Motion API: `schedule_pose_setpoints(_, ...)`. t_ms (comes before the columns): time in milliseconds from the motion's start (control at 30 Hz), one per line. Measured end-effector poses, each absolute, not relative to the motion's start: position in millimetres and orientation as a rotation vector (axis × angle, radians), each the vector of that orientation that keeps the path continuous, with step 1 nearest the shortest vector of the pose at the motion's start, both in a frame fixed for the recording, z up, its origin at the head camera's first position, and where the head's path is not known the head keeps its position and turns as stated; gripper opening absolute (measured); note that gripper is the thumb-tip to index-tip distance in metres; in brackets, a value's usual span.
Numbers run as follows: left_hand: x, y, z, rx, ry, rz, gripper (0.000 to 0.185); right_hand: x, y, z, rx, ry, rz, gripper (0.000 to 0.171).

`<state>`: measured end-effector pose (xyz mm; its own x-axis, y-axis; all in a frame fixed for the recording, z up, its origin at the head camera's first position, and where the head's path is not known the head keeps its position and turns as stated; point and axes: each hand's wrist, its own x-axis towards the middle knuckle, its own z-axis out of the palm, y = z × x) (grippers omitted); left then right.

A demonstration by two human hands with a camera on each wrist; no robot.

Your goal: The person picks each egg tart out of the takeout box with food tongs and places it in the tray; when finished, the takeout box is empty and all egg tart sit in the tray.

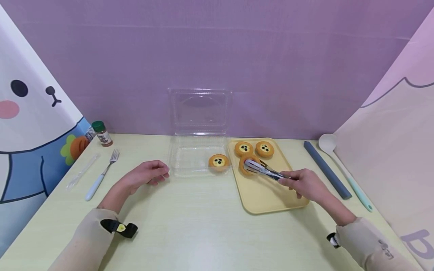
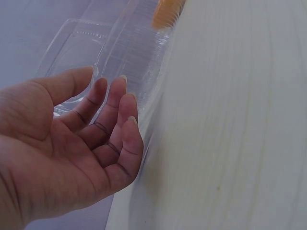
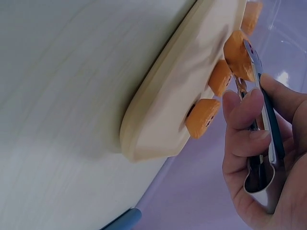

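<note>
My right hand (image 1: 303, 183) grips a pair of metal tongs (image 1: 262, 170) over the yellow tray (image 1: 261, 201). The tongs' tips are around an egg tart (image 1: 246, 170), which in the right wrist view (image 3: 238, 55) appears raised above the tray. Two more tarts, a left one (image 1: 243, 149) and a right one (image 1: 265, 149), sit at the tray's far end. Another tart (image 1: 218, 161) lies in the right part of a clear plastic box (image 1: 190, 156), its lid standing up behind. Beside the box's near left corner is my left hand (image 1: 149, 174), fingers loosely curved and holding nothing.
On the left lie a fork (image 1: 101, 177) and a clear plastic utensil (image 1: 83, 171), with a green-capped jar (image 1: 102, 134) behind them. To the tray's right lie a dark grey bar (image 1: 327, 170) and a long-handled spoon (image 1: 346, 171). A purple backdrop closes off the back.
</note>
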<state>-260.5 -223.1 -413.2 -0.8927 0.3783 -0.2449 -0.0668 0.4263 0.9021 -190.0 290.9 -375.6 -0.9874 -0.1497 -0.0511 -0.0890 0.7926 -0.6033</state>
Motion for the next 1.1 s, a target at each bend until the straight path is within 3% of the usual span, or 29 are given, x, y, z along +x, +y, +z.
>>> schedule_pose_setpoints(1100, -261.0, -223.6, -414.4, 0.243, 2.276, 1.474, 0.04, -188.3, 288.1, -376.0, -0.229, 2.872, -0.926, 0.043)
